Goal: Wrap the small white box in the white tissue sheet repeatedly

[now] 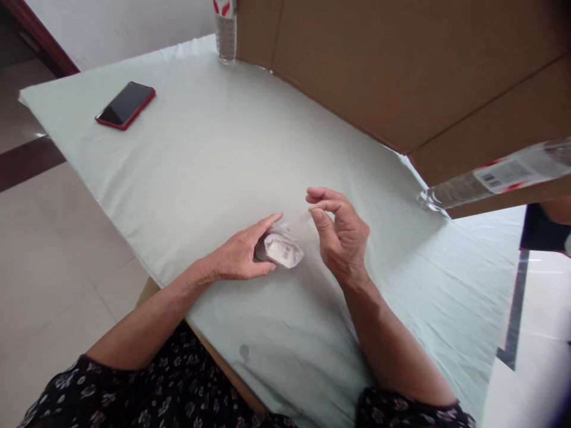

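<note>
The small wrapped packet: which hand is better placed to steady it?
Probably the left hand: it already rests on the small wrapped packet. The right hand is raised beside it, fingertips pinched.

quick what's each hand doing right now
left hand: closed on the small white packet, pressing it to the table.
right hand: fingers pinched on the packet's clear wrapper.

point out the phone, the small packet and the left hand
phone (125, 105), head view, middle of its dark screen
small packet (282, 250), head view, its white label
left hand (238, 255), head view, back of the hand
</note>
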A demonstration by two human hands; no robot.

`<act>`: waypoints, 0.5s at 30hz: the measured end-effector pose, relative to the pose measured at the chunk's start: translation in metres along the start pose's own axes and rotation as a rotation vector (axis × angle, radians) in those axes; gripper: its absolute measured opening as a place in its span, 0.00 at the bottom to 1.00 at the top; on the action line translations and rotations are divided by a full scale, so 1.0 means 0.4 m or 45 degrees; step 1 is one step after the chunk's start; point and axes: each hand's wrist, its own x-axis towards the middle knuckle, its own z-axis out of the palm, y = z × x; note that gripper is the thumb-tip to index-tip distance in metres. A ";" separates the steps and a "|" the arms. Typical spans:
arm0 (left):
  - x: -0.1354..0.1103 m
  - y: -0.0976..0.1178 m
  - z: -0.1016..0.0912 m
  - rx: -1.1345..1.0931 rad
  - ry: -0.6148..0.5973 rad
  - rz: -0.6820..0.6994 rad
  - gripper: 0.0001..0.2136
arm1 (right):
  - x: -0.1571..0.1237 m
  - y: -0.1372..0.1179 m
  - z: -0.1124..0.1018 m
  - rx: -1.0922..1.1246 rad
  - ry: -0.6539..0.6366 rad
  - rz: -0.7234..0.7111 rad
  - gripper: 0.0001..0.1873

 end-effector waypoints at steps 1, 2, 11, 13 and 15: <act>0.000 -0.001 0.001 0.005 -0.011 0.003 0.46 | 0.003 0.003 -0.002 0.039 0.010 0.035 0.06; -0.001 -0.001 0.002 0.012 -0.016 0.003 0.45 | 0.006 0.007 -0.004 0.076 0.016 0.074 0.07; 0.006 -0.023 0.016 -0.067 0.156 -0.012 0.45 | -0.002 0.106 0.014 0.549 -0.162 0.648 0.21; 0.008 -0.033 0.019 -0.093 0.234 -0.036 0.45 | -0.005 0.107 0.010 0.542 -0.196 0.697 0.23; 0.010 -0.042 0.022 -0.100 0.300 -0.046 0.45 | -0.006 0.095 0.006 0.551 -0.310 0.726 0.25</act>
